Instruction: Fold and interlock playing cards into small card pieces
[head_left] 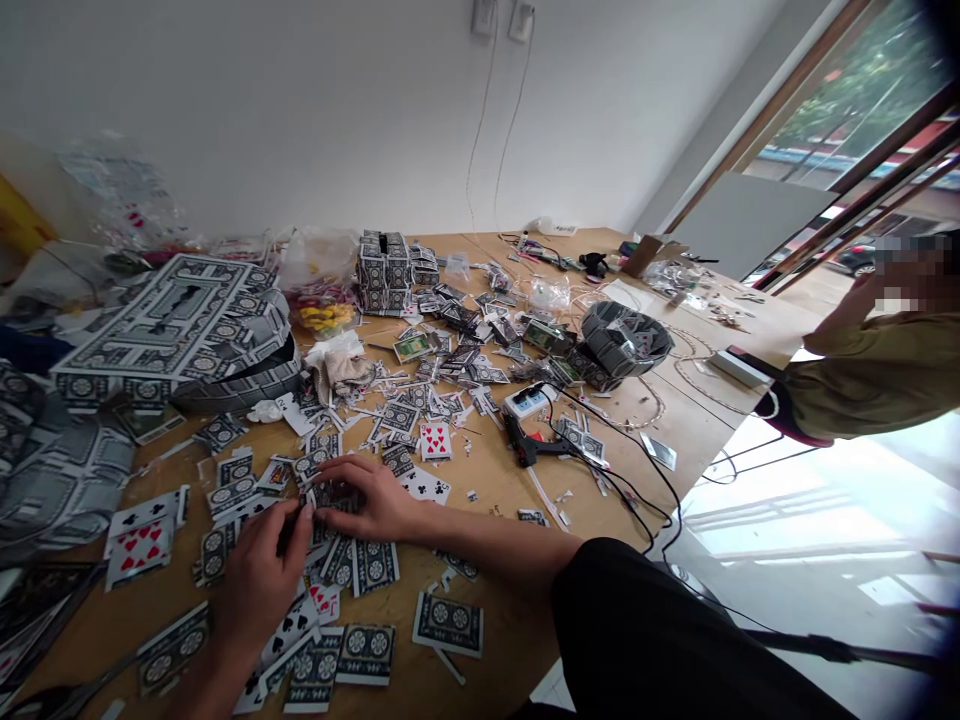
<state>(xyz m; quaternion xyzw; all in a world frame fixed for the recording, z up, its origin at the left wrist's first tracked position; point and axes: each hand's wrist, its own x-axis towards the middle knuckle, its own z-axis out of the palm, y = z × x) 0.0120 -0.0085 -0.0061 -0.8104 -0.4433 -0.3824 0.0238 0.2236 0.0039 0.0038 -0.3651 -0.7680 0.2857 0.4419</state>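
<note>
Over a heap of playing cards, my left hand (262, 572) and my right hand (367, 500) meet close together. Between their fingertips is a small folded playing card (309, 494) with a dark patterned back; its exact shape is partly hidden. Both sets of fingers are pinched on it. Below my hands lie loose patterned cards (364, 566), and a single face-down card (448, 624) rests nearer the table's front. A nine of hearts (435, 441) lies face up beyond my right hand. Left of my left hand is a face-up hearts card (140, 550).
A glue gun (534, 442) lies by a white power strip (525, 402), with black cables running right. Boxy card-built pieces stand behind: a large box (165, 310), a smaller one (384, 272) and a round one (626, 340). Scissors (64, 698) lie lower left. Another person (877, 370) is at right.
</note>
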